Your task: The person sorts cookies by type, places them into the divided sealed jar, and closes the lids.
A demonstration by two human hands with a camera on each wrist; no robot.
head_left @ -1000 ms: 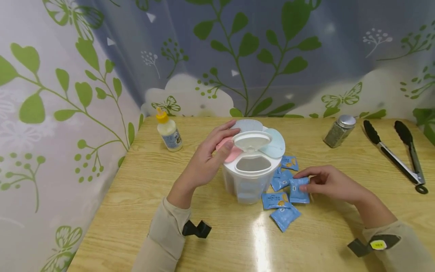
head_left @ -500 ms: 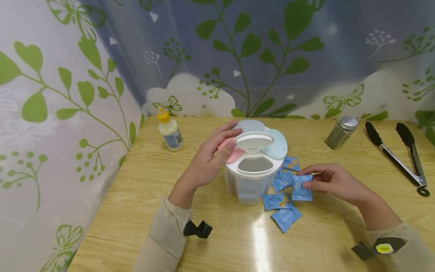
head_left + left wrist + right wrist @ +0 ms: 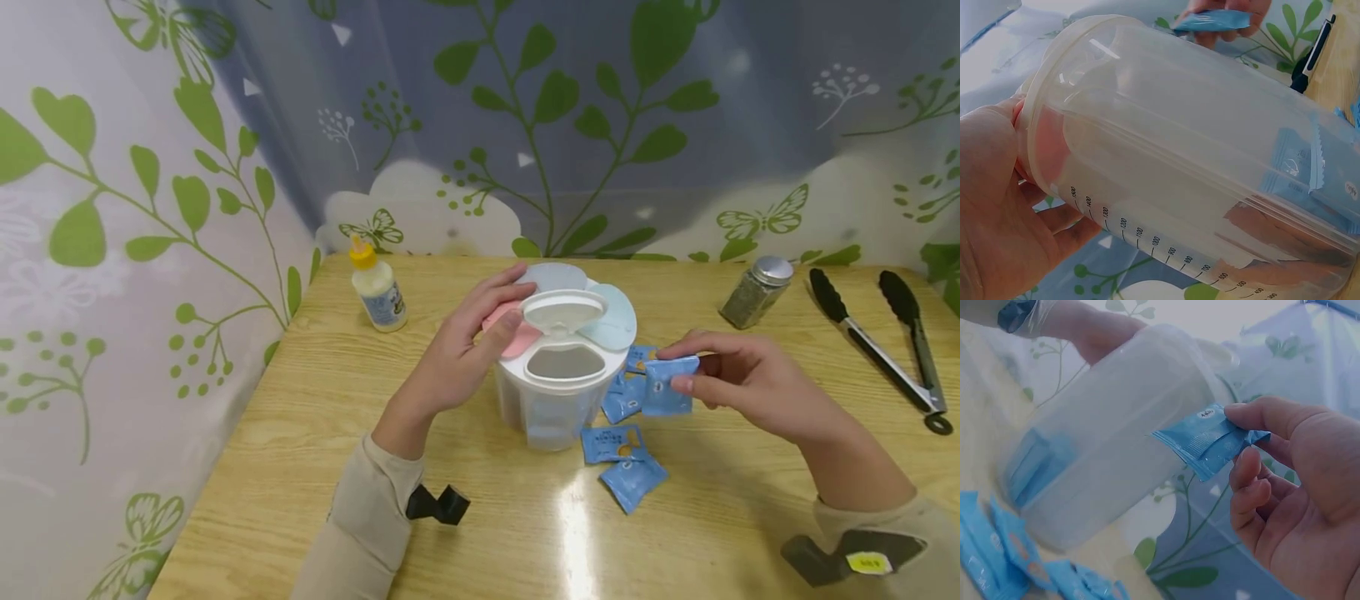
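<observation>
In the head view my left hand (image 3: 463, 354) rests on the left of the lid of a clear plastic storage container (image 3: 558, 417). Its thumb lies on the pink flap (image 3: 517, 340), and other fingers lie along the lid's edge. The container's front flap (image 3: 564, 311) stands up over an uncovered opening (image 3: 566, 363). Between thumb and fingers my right hand (image 3: 757, 387) pinches a small blue snack packet (image 3: 670, 387), raised just right of the container. Through the wall in the left wrist view, blue packets (image 3: 1294, 165) show at the container's bottom.
Several more blue packets (image 3: 633, 483) lie on the wooden table (image 3: 480, 533) beside the container's right side. A yellow-capped bottle (image 3: 380, 296) stands at back left. At back right are a silver-lidded jar of dried flakes (image 3: 756, 293) and spread black-tipped tongs (image 3: 873, 350).
My right hand has lifted the pinched blue packet up off the pile and slightly to the right. The left hand has stayed on the container's lid.
</observation>
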